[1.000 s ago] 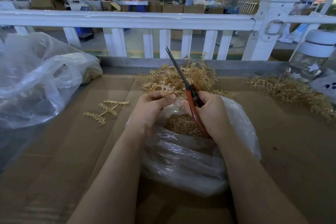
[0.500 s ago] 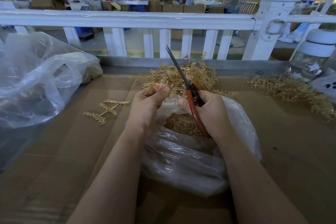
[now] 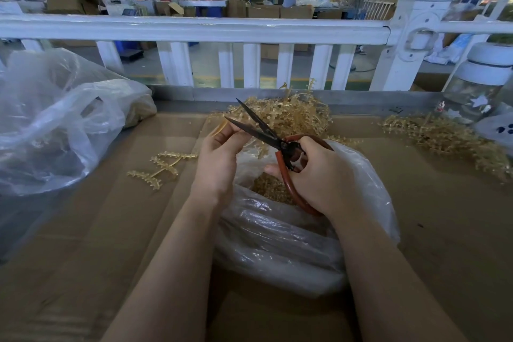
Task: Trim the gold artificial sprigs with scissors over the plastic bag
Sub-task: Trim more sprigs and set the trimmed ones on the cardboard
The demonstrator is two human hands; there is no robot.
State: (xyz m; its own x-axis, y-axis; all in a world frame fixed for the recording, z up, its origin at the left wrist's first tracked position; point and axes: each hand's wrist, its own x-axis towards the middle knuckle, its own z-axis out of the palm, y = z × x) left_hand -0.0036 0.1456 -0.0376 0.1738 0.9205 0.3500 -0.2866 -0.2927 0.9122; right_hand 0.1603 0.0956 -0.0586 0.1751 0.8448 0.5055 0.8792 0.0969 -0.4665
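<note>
My right hand (image 3: 319,175) grips the red-handled scissors (image 3: 273,139), whose dark blades are spread open and point up to the left. My left hand (image 3: 219,153) pinches a gold sprig stem (image 3: 219,128) beside the lower blade's tip. Both hands are over the clear plastic bag (image 3: 280,236), which holds gold trimmings (image 3: 270,187). A pile of gold sprigs (image 3: 288,116) lies just behind the hands.
A second heap of gold sprigs (image 3: 449,139) lies at the right. One loose sprig (image 3: 163,165) rests on the cardboard table top (image 3: 83,258) to the left. A large clear bag (image 3: 55,119) fills the left side. A glass jar (image 3: 483,83) and white fence rail (image 3: 194,28) stand behind.
The scissor blades have swung down to the left and opened. My left hand has lifted the sprig stem up to the blades.
</note>
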